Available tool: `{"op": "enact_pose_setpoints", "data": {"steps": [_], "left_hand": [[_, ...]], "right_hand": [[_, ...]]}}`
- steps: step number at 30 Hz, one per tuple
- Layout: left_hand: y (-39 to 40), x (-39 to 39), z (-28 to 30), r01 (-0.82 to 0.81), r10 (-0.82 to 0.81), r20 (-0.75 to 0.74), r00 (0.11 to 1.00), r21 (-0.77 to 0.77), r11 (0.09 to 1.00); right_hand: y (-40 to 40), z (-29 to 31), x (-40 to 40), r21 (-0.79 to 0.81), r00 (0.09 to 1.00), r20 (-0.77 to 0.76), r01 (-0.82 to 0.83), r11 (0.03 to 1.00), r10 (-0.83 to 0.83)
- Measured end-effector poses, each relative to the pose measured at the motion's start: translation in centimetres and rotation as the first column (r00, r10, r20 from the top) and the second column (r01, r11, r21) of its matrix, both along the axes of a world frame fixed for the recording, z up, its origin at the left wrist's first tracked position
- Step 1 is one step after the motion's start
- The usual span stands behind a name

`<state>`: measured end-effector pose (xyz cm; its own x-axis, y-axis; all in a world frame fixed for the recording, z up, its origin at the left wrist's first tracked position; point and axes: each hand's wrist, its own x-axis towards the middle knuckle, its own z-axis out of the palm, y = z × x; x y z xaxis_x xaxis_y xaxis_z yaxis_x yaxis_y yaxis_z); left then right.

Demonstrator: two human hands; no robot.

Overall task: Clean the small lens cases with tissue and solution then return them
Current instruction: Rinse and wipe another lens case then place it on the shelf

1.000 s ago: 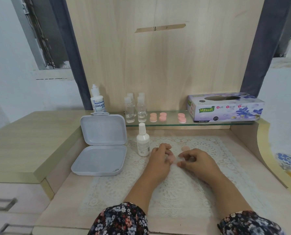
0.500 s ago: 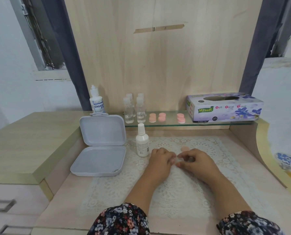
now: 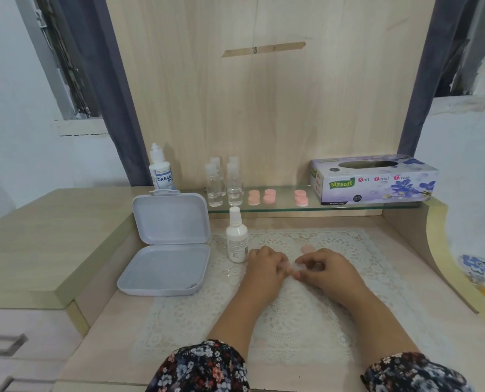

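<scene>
Both hands meet over the lace mat [image 3: 334, 241]. My left hand [image 3: 265, 267] and my right hand [image 3: 324, 271] have curled fingers that pinch a small pale pink lens case [image 3: 289, 267] between them; it is mostly hidden. A loose pink cap [image 3: 307, 248] lies on the mat just beyond my right hand. Several pink lens cases [image 3: 269, 196] sit on the glass shelf [image 3: 281, 207]. A white spray bottle [image 3: 237, 236] stands to the left of my left hand. The tissue box [image 3: 374, 181] rests on the shelf at the right.
An open grey hinged box [image 3: 167, 250] lies left of the mat. Several clear small bottles [image 3: 224, 182] and a solution bottle [image 3: 160, 172] stand at the back left. A raised wooden counter [image 3: 37, 244] borders the left, a curved wooden side [image 3: 433, 250] the right.
The hands stay together in the same spot; the fingers shift slightly around the small case. The view has tilted a little.
</scene>
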<state>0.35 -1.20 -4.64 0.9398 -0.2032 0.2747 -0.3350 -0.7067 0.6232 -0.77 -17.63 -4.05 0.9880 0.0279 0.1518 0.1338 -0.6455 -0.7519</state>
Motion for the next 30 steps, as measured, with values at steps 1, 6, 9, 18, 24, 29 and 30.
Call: {"op": "enact_pose_setpoints", "data": {"steps": [1,6,9,18,24,29,30], "left_hand": [[0.03,-0.02,-0.01,0.014,-0.014,-0.003,1.000,-0.005,1.000],[0.40,-0.13,0.07,0.058,-0.060,-0.016,0.998,-0.088,0.994],[0.17,0.04,-0.01,-0.055,0.052,-0.035,0.998,-0.096,0.994],[0.01,0.16,-0.22,-0.011,0.011,0.029,1.000,0.005,1.000],[0.26,-0.16,-0.14,0.066,-0.065,0.011,0.998,-0.061,0.996],[0.14,-0.10,-0.10,-0.050,0.049,-0.010,0.999,-0.103,0.993],[0.07,-0.11,-0.10,-0.053,0.052,-0.006,0.999,-0.089,0.995]], "right_hand": [[-0.01,-0.02,0.03,0.001,1.000,0.001,-0.001,1.000,0.001],[-0.04,0.01,0.16,-0.018,1.000,0.002,0.001,1.000,-0.001],[0.02,0.00,0.13,0.001,1.000,0.008,0.001,1.000,-0.001],[-0.06,-0.08,0.11,-0.026,1.000,0.013,-0.001,1.000,0.001],[-0.02,0.02,0.08,-0.026,1.000,0.007,-0.004,1.000,0.004],[0.08,0.16,-0.04,-0.016,1.000,0.007,-0.005,1.000,0.005],[0.09,0.18,-0.08,-0.012,1.000,0.008,-0.006,1.000,0.006]]}}
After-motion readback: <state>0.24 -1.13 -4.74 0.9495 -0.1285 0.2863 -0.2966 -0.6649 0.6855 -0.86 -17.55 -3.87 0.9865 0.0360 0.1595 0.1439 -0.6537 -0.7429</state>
